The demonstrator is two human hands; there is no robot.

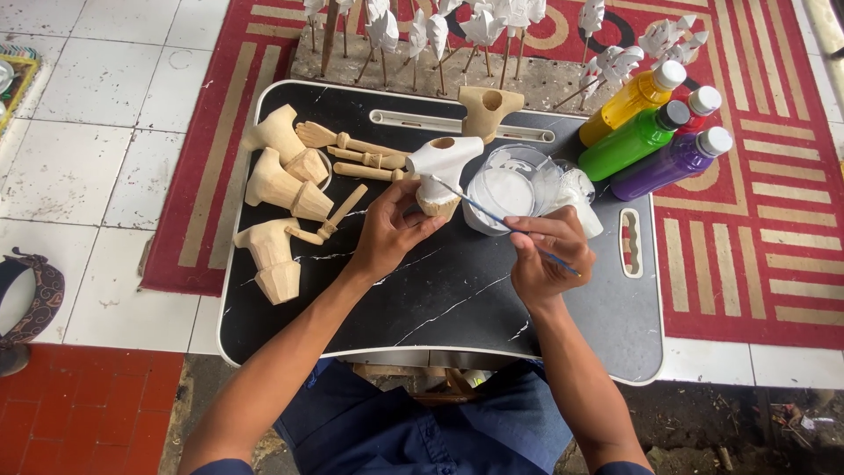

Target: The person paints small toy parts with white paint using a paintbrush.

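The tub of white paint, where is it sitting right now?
In the head view the tub of white paint sits on the black tray, right of centre, just right of the white-painted wooden piece and above the right hand, with the purple bottle further right.

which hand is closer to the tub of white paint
Right. The right hand, holding a thin brush, sits just below the tub of white paint. The left hand is farther to the tub's left, gripping the white-painted wooden piece.
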